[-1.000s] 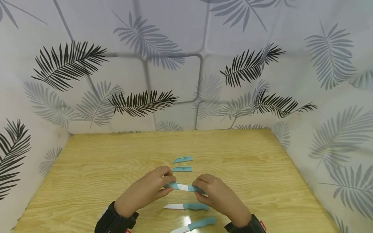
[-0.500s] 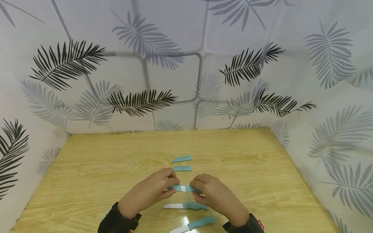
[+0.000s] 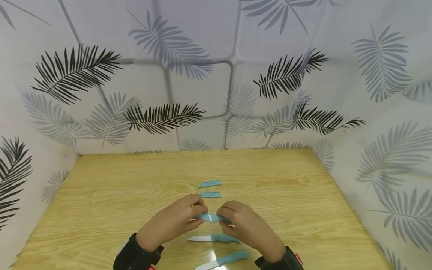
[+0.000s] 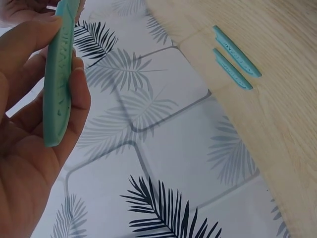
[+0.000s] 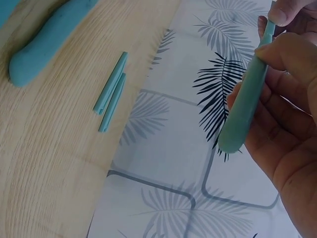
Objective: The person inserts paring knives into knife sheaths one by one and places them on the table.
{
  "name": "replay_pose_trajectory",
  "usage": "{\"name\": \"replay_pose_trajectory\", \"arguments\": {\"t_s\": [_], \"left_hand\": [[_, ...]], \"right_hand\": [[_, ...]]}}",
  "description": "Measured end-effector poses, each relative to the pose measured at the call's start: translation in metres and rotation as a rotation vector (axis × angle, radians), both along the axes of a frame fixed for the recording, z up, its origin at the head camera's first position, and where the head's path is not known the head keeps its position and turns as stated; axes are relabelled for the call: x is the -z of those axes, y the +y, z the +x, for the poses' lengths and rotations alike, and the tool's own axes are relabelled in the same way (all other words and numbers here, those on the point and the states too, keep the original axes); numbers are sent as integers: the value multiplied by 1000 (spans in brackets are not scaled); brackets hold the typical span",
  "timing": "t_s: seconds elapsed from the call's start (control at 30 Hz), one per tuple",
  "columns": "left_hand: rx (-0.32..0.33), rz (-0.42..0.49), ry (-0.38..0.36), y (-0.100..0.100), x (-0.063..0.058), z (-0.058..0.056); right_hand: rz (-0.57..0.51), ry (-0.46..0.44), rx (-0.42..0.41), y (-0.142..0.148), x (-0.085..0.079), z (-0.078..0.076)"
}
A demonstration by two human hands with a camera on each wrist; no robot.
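Observation:
My left hand point(image 3: 177, 217) pinches a turquoise blade sheath point(image 4: 58, 89) with raised lettering, between thumb and fingers. By its smooth turquoise handle, my right hand point(image 3: 245, 227) grips a paring knife point(image 5: 245, 104). The two are held end to end above the table, the knife's blade inside the sheath except for a thin white strip between sheath and handle. Beneath the hands lies a second paring knife point(image 3: 224, 238), white blade pointing left. A third paring knife point(image 3: 233, 258) lies closer to the front, its blade tip cut off by the frame.
Two more turquoise sheaths, an upper sheath point(image 3: 210, 183) and a lower sheath point(image 3: 211, 195), lie side by side just beyond the hands. The wooden table point(image 3: 276, 176) ends at leaf-patterned cloth point(image 3: 209, 93) behind and at both sides.
My right hand has moved left toward the left hand. The knife has slid deeper into the sheath, and the white blade showing between them has shrunk to a strip.

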State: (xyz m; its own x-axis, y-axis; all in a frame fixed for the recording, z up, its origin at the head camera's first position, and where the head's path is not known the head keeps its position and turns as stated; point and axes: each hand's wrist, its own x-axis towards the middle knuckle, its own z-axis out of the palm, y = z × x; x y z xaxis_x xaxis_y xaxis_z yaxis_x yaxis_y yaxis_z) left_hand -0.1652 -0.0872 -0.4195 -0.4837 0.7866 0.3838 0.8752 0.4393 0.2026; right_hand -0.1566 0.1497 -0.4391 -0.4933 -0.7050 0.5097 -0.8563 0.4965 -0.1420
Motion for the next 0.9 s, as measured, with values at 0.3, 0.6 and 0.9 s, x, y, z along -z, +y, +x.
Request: {"name": "replay_pose_trajectory", "arguments": {"t_s": [0.3,0.6,0.9], "left_hand": [[-10,-43,-22,-4,-5,-3],[-12,-22,-26,-6,-3,-3],[-25,74,82,-3,3,-5]], "right_hand": [[-1,-76,30,-8,0,1],[16,-150,78,-12,-1,1],[41,-162,171,-11,-1,3]]}}
